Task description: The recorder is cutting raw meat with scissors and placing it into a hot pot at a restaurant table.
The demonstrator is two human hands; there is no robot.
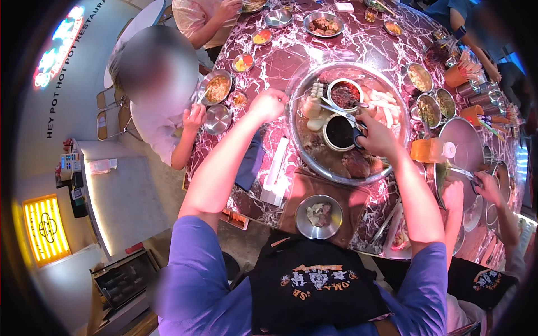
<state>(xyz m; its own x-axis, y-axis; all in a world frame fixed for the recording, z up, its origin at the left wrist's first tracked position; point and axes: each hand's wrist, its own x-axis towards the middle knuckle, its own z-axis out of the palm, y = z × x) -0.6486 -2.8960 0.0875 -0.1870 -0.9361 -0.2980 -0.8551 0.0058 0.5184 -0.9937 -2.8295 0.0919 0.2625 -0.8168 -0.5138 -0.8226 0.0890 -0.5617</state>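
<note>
My left hand (pixel 269 105) is closed on a thin skewer (pixel 298 98) that reaches over the left rim of a large round steel tray (pixel 294 138). Pale pieces of food (pixel 312 105) are at the skewer's far end. In my right hand (pixel 374 132) is a pair of scissors (pixel 340 110), its blades pointing left towards that food. The tray holds a pot of red chilli sauce (pixel 345 94), a pot of dark sauce (pixel 340 131), pale strips of food (pixel 384 109) and brown meat (pixel 357 164). A steel bowl with meat pieces (pixel 318 213) sits nearest me.
A person (pixel 157 96) is at the left with a noodle bowl (pixel 217 87). Another person's hands (pixel 487 187) hold scissors at the right. A squeeze bottle (pixel 431 151), steel bowls (pixel 420 77) and orange skewer cups (pixel 456 75) stand right of the tray. White packets (pixel 277 168) lie left.
</note>
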